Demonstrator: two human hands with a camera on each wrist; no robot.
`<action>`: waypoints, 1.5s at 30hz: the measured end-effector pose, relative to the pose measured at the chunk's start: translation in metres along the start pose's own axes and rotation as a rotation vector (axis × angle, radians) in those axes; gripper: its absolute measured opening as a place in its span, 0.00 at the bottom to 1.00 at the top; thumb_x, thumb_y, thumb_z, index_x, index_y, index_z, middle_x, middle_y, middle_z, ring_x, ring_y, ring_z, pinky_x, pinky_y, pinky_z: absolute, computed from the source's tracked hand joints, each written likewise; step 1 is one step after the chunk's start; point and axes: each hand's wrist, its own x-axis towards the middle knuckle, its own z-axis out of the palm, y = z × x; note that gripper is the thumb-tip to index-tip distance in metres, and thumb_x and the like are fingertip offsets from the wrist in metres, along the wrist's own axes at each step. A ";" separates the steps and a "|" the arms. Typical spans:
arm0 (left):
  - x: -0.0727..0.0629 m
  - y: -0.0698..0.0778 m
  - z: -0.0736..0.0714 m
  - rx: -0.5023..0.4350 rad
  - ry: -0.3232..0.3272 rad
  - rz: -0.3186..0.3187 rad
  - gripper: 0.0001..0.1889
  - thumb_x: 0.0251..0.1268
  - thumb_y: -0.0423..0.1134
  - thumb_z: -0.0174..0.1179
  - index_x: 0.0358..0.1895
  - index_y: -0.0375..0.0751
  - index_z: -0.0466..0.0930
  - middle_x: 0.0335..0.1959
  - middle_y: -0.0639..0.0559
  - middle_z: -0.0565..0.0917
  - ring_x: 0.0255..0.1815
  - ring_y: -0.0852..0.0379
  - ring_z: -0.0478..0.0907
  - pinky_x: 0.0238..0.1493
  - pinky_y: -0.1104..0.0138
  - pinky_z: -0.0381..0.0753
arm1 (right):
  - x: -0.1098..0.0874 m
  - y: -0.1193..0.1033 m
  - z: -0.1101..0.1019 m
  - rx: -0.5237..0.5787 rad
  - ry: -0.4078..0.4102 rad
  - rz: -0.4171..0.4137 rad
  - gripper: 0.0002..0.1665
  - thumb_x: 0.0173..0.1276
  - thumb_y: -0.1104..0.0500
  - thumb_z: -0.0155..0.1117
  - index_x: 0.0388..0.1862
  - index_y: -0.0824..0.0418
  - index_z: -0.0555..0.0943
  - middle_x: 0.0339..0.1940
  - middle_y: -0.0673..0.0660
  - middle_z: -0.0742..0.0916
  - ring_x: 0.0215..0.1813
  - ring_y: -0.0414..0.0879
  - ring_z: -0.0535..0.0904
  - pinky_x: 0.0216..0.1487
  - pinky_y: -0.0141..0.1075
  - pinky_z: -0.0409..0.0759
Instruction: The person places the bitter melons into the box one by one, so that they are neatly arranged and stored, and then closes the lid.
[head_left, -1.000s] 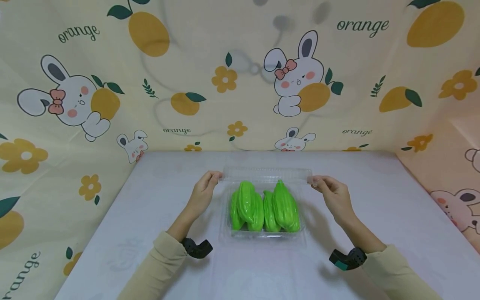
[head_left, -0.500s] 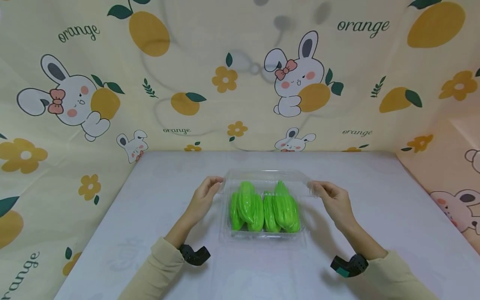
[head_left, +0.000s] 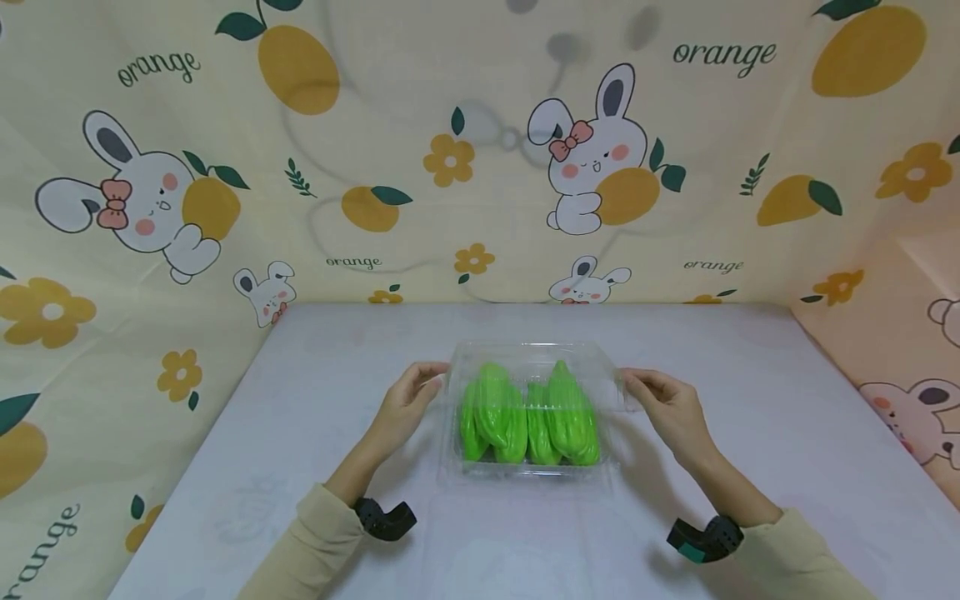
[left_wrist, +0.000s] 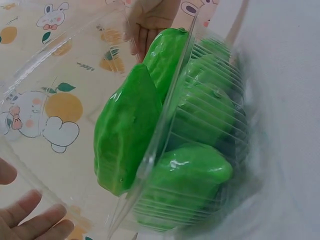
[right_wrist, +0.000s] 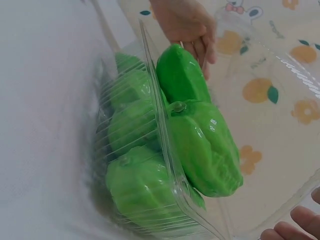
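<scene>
A clear plastic clamshell box sits on the white table, filled with several glossy green, ridged, pear-shaped vegetables. Its hinged clear lid leans forward, partly overlapping the vegetables in the head view. At the lid's left side is my left hand, fingertips right at the edge; in the left wrist view its thumb and fingers stand apart. My right hand is at the lid's opposite edge, its fingers just outside the rim. Some vegetables rise above the box's rim in both wrist views.
The white tabletop extends around the box. Behind and beside it hangs a cream cloth printed with rabbits, oranges and flowers. Black wrist cameras sit on both forearms below the beige sleeves.
The lid has tilted forward and down from nearly upright, so it now overlaps more of the vegetables. Both hands have moved slightly down and nearer with it; the box has stayed put.
</scene>
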 end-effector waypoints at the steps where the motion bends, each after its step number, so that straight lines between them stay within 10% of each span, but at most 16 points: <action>1: 0.000 0.000 0.000 -0.002 -0.006 0.003 0.16 0.75 0.35 0.46 0.60 0.32 0.70 0.65 0.37 0.73 0.71 0.40 0.67 0.73 0.49 0.68 | 0.000 0.001 0.000 0.003 -0.002 -0.008 0.24 0.74 0.53 0.56 0.55 0.72 0.79 0.33 0.19 0.79 0.42 0.16 0.75 0.45 0.11 0.72; 45: -0.023 -0.023 -0.015 0.121 -0.252 0.197 0.23 0.66 0.32 0.59 0.63 0.37 0.67 0.72 0.39 0.67 0.75 0.41 0.60 0.75 0.44 0.61 | -0.025 0.007 -0.011 0.023 -0.213 -0.072 0.23 0.64 0.65 0.66 0.56 0.73 0.76 0.44 0.34 0.84 0.42 0.23 0.81 0.44 0.21 0.83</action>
